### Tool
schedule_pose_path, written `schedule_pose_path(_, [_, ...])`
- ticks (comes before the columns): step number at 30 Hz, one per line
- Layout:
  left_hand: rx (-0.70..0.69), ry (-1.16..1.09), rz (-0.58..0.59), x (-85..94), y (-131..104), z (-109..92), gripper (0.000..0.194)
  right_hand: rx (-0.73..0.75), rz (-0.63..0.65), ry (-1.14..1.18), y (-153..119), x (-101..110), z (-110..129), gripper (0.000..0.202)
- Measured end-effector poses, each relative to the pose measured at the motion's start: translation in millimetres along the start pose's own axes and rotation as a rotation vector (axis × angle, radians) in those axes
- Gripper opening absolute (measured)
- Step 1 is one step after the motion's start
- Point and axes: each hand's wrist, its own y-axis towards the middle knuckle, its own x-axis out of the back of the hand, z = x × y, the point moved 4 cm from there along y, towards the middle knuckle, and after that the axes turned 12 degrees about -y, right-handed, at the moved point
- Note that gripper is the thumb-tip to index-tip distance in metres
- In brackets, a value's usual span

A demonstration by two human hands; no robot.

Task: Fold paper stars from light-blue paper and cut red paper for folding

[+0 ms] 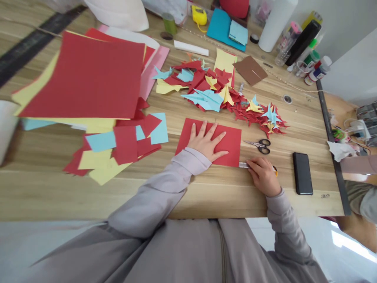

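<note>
My left hand [206, 143] lies flat with fingers spread on a red sheet of paper [233, 143], pressing it to the table. My right hand [264, 175] is closed around a utility knife [244, 165]. The knife's metal blade points left and meets the sheet's lower right corner; whether it lies under or inside a fold I cannot tell. A bit of its yellow and black end shows past my fingers, while the rest of the handle is hidden. Just above my right hand lies a pair of small black-handled scissors [262, 146].
Folded paper stars and shapes [206, 100] are heaped beyond the sheet. Large red sheets [91, 78] and cut paper pieces [125, 143] lie left. A black phone [302, 173] rests right. Bottles [318, 70] and a yellow tape measure [199, 15] stand behind. Another person's sleeve [357, 164] shows far right.
</note>
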Motion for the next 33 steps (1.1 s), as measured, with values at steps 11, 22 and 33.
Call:
schedule_pose_path(11, [0.013,0.03,0.025,-0.3,-1,-1,0.075,-0.065,-0.119,-0.098,-8,-2,13,0.025])
schedule_pose_path(22, [0.014,0.035,0.025,-1.4,0,0,0.075,-0.051,-0.163,-0.108,-10,-3,16,0.025])
schedule_pose_path(33, [0.017,0.013,0.021,-0.6,0,-1,0.075,-0.062,-0.168,-0.09,-16,-3,18,0.031])
